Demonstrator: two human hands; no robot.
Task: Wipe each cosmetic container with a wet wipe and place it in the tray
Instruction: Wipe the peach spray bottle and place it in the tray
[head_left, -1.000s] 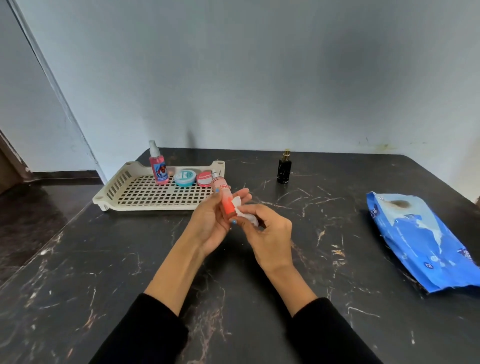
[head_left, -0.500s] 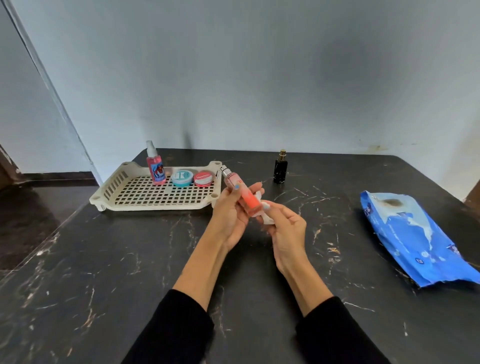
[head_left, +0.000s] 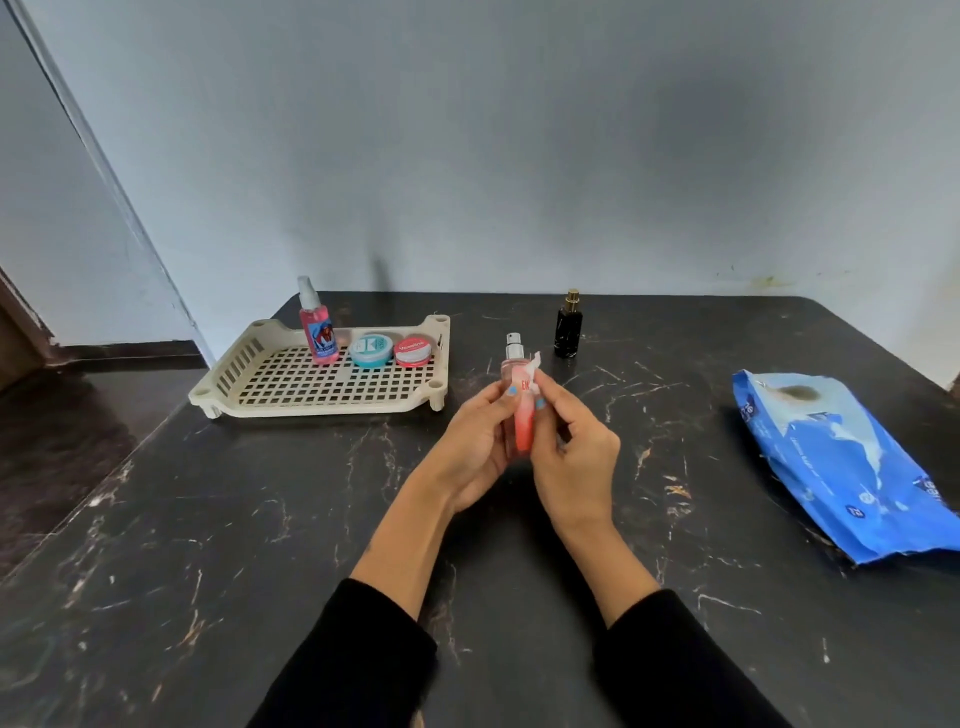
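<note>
Wiping is under way: left hand (head_left: 475, 441) grips the orange spray bottle (head_left: 521, 415) upright above the tabletop (head_left: 260, 519); right hand (head_left: 574, 457) pinches the wet wipe (head_left: 525, 370) against it. Next: place in tray (head_left: 249, 353) at 10 o'clock.

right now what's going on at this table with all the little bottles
A person is cleaning cosmetic containers. The left hand holds an orange spray bottle upright above the black table, while the right hand pinches a wet wipe against it. A pink spray bottle, a teal jar and a red tin already sit in the cream tray. A black bottle stands on the table outside the tray, and a blue wipes pack lies at the right.
</note>
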